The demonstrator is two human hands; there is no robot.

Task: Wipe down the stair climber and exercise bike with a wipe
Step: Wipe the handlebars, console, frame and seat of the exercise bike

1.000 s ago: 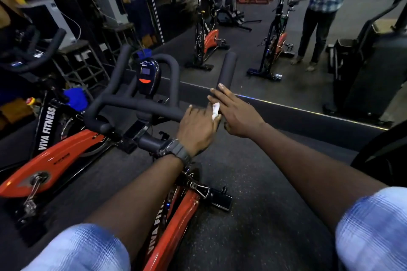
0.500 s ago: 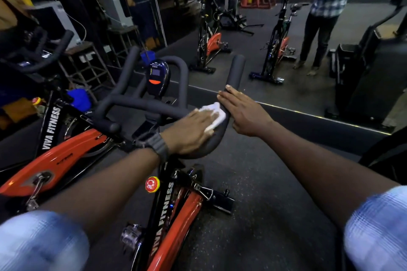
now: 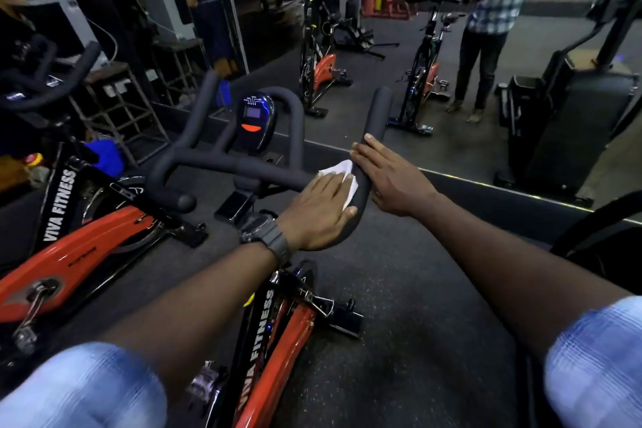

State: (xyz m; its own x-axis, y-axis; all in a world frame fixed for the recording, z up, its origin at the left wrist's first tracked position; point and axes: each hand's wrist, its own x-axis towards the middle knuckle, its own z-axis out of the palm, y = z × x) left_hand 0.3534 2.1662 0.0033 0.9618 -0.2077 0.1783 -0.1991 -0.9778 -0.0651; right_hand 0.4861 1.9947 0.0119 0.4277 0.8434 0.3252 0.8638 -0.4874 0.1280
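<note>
An orange and black exercise bike (image 3: pixel 278 334) stands right below me, with black padded handlebars (image 3: pixel 236 167) and a small console (image 3: pixel 255 123). My left hand (image 3: pixel 316 210) lies flat on the right bend of the handlebar and presses a white wipe (image 3: pixel 342 174) against the padding. My right hand (image 3: pixel 389 181) rests on the outer side of the same right bar, fingers straight along it, touching the wipe's edge. The stair climber (image 3: pixel 569 115) shows only as a dark reflection in the wall mirror at the right.
A second orange bike (image 3: pixel 69 247) stands close on the left. A wall mirror (image 3: pixel 382 45) ahead reflects the bikes and a person in a checked shirt. Metal stools and boxes crowd the far left. Dark rubber floor (image 3: pixel 417 306) spreads to the right.
My left hand has slid the wipe from the cross bar rightwards onto the bend of the right handlebar. My right hand stays on the bar's outer side.
</note>
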